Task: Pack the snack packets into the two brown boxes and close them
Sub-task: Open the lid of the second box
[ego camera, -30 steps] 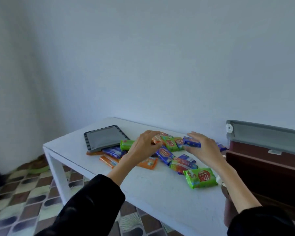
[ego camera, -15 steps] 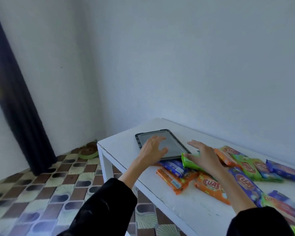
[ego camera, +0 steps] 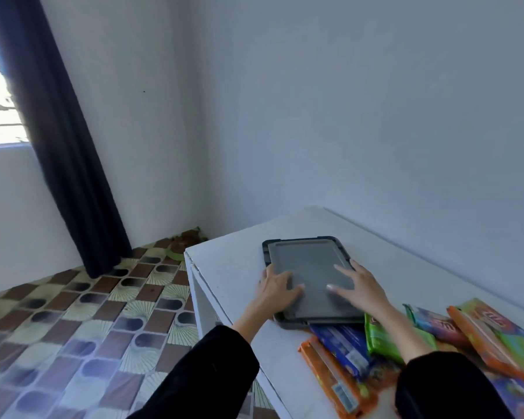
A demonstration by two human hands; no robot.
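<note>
Head view: your left hand (ego camera: 277, 287) lies flat on the near left edge of the grey lid (ego camera: 310, 275), fingers spread, thumb on top, grip open and closed on nothing. Your right hand (ego camera: 359, 287) is flat on the lid's right half, fingers splayed and pointing away from you, grip open too. Both sleeves are black.

The lid is a flat grey rectangle with a darker raised rim and rounded corners. It sits on the white desk (ego camera: 230, 267) near the desk's left end. Its near right corner overlaps the snack packets (ego camera: 384, 337).

The packets are on the desk at lower right, spread in a loose overlapping pile, none packed. A bright green packet (ego camera: 381, 335) lies just beside your right wrist and touches the lid's near edge. A dark blue packet (ego camera: 344, 346) sits partly under the lid's near edge. Orange packets (ego camera: 333, 378) with a barcode patch are nearest you, at the desk's front edge. Further right are a green-and-blue packet (ego camera: 436, 323) with a red oval logo and an orange-edged green packet (ego camera: 493, 337) with the same logo; the printing is blurred and unreadable.

Left of the desk you see a brown-and-cream patterned tile floor (ego camera: 73, 313), a dark curtain (ego camera: 61, 140) and a bright window (ego camera: 0, 86) at the frame's left edge. The wall (ego camera: 345, 101) behind is plain pale.
</note>
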